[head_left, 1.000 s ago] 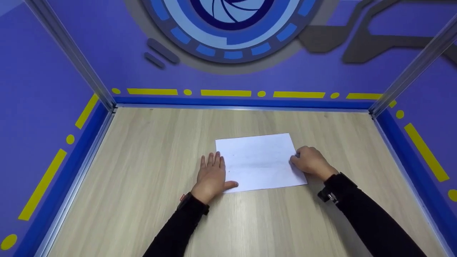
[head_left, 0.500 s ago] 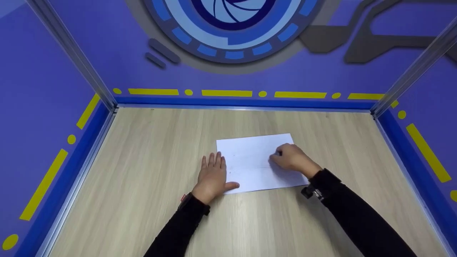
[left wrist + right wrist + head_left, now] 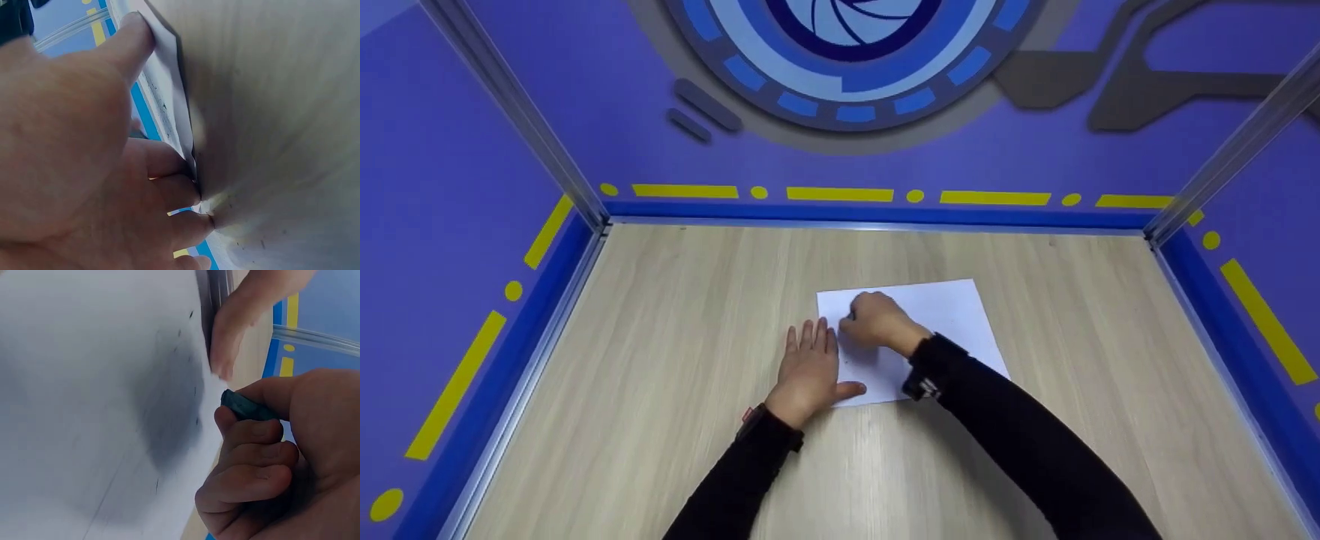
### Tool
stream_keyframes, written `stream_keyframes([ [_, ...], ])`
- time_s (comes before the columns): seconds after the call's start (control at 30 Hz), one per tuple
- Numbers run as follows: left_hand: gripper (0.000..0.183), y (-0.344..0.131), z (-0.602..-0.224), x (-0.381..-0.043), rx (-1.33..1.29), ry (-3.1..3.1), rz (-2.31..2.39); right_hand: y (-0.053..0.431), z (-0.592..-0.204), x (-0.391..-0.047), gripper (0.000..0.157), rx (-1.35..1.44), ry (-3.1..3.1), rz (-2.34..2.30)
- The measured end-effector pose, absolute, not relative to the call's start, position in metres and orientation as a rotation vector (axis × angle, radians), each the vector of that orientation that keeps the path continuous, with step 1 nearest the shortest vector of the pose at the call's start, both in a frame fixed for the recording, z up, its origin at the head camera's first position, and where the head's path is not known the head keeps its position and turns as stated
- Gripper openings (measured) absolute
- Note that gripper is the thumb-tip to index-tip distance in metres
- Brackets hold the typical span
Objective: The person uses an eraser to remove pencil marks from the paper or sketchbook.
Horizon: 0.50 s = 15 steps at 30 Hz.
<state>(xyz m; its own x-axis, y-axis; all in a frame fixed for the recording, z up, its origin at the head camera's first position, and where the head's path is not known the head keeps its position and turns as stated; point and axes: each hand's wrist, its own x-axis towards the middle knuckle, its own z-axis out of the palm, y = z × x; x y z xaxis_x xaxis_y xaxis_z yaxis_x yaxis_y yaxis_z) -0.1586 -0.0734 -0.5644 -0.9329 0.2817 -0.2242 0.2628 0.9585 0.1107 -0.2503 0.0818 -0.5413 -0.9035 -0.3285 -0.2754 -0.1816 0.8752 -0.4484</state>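
A white sheet of paper [image 3: 960, 311] lies on the wooden table, with small dark specks and a faint line on it in the right wrist view. My left hand [image 3: 808, 375] rests on the sheet's left edge, fingers straight and thumb spread over the near corner. Over the left part of the paper, my right hand [image 3: 881, 322] is curled, close beside the left fingertips. Between its thumb and index finger it pinches a small dark teal eraser [image 3: 244, 406], mostly hidden in the head view. In the left wrist view the paper's edge [image 3: 177, 84] runs under the thumb.
The pale wooden table [image 3: 682, 300] is enclosed by a blue patterned back wall [image 3: 585, 112] and side walls with metal frame rails. Black sleeves cover both forearms, with a device strapped at each wrist.
My right hand has swept leftward across the paper with the eraser, from the right edge to near the left hand. The left hand and the sheet stay in place.
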Motion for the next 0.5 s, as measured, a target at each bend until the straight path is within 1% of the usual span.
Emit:
stream_keyframes([
  [0.1, 0.118, -0.073, -0.565, -0.159, 0.403, 2.867, 0.093, 0.071, -0.549, -0.253, 0.029, -0.368, 2.693, -0.583],
  [0.2, 0.118, -0.070, -0.565, -0.158, 0.404, 2.860, 0.091, 0.076, -0.556, -0.252, 0.029, -0.351, 2.695, -0.562],
  [0.3, 0.118, -0.069, -0.565, -0.158, 0.400, 2.857, 0.084, 0.090, -0.560, -0.253, 0.028, -0.338, 2.703, -0.555],
  [0.5, 0.119, -0.073, -0.565, -0.160, 0.379, 2.833, 0.061, 0.137, -0.559, -0.251, 0.033, -0.268, 2.674, -0.629],
])
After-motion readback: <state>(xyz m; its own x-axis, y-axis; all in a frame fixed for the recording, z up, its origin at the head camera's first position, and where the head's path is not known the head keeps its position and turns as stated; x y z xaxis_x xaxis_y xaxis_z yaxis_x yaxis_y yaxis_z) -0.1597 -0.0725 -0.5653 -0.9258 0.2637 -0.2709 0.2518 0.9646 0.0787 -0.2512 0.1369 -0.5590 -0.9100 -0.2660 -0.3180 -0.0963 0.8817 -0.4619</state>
